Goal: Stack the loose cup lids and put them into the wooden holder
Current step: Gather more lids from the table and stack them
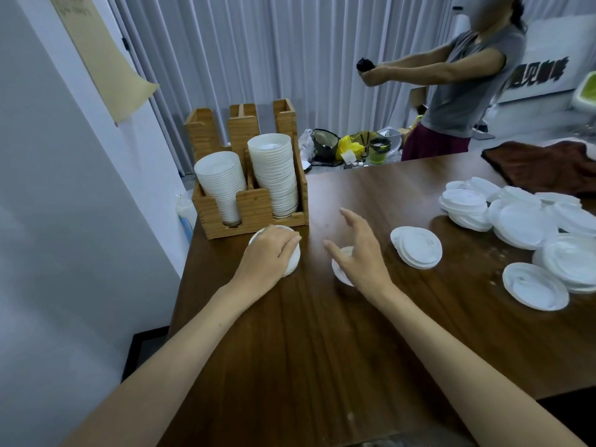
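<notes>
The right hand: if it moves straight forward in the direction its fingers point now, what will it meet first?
Probably the wooden holder. The right hand hovers open over a lid, fingers pointing forward and left across bare table. Depth is unclear, so it might pass just beside the holder's right front corner.

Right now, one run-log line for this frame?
left hand: on lid stack by wooden holder | right hand: open over small lid | loose lids: remain
</notes>
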